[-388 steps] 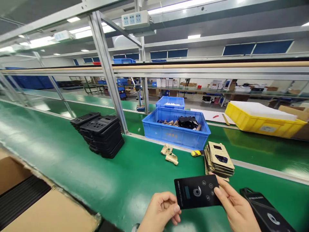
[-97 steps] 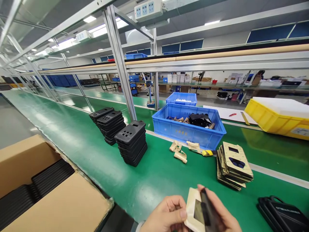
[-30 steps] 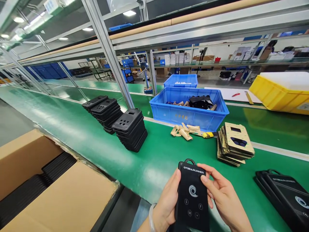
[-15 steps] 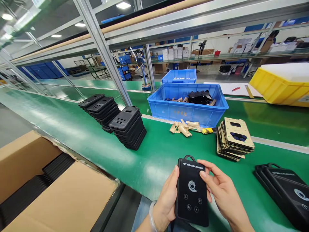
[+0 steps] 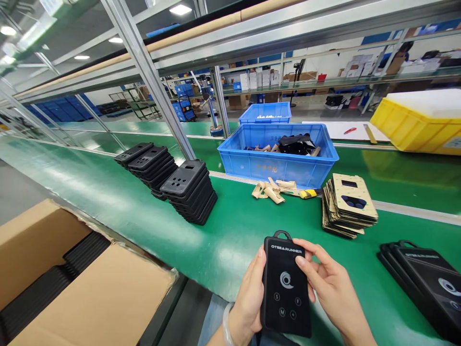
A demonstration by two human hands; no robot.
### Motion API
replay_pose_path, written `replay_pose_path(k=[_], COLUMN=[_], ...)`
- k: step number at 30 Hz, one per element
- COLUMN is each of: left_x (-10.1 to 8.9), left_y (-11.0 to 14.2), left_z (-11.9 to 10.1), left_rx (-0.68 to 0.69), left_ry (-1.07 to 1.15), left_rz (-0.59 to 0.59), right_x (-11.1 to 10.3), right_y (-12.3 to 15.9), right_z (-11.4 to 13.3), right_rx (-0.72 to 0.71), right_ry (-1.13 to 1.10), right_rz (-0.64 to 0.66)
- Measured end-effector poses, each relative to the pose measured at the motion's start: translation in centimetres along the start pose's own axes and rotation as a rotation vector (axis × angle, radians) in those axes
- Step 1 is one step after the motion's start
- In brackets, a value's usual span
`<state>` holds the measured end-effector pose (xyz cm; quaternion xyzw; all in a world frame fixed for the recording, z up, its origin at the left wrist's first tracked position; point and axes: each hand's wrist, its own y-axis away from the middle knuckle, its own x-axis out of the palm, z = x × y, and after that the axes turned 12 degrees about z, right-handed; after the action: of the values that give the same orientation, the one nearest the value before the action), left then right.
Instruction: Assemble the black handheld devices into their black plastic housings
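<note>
A black device housing (image 5: pixel 286 286) with a white logo, the word OTSEARUNNER and several small round button marks stands upright in front of me. My left hand (image 5: pixel 249 298) grips its left edge from behind. My right hand (image 5: pixel 329 288) steadies the right edge, with the thumb pressed on the upper right of the face. Both hands hover over the near edge of the green conveyor belt (image 5: pixel 118 202).
Stacks of black housings (image 5: pixel 189 190) sit at mid left. A blue bin (image 5: pixel 279 158), peeled paper scraps (image 5: pixel 272 189), a yellow-handled tool (image 5: pixel 308 193) and a pile of tan adhesive sheets (image 5: pixel 349 204) lie ahead. Finished black units (image 5: pixel 425 278) lie right. An open cardboard box (image 5: pixel 72 283) stands left.
Earlier I held a flat black label, then peeled its tan backing. Over the last second the labelled housing stayed in both hands and the view shifted slightly.
</note>
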<state>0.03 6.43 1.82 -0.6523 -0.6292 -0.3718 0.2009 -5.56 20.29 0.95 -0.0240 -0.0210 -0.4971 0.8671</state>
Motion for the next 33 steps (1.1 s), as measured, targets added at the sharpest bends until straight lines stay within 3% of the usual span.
replay_pose_path(k=[6,11,14,19,29,33], left_x=[0.3,-0.2,-0.3,-0.3,-0.5,-0.5], left_y=[0.1,0.4,0.5,0.3,0.3,0.4], left_z=[-0.5,-0.5,-0.4,-0.3,-0.5,-0.9], left_rx=[0.113,0.193,0.222,0.248,0.258,0.244], left_ry=[-0.210,-0.470,-0.594,-0.563,-0.623,-0.563], left_rz=[-0.026,-0.124,-0.107,0.016,0.023,0.004], right_x=[0.1,0.1,-0.1,0.0,0.0,-1.0], right_y=[0.0,0.2,0.3,0.1,0.5,0.3], right_z=[0.7,0.6,0.1,-0.2,0.1,0.9], right_rx=[-0.021,-0.040,-0.032,-0.079,-0.141,-0.168], right_ry=[0.034,0.083,0.114,0.157,0.376,0.534], right_rz=[-0.011,0.016,0.043,0.024,0.052,-0.047])
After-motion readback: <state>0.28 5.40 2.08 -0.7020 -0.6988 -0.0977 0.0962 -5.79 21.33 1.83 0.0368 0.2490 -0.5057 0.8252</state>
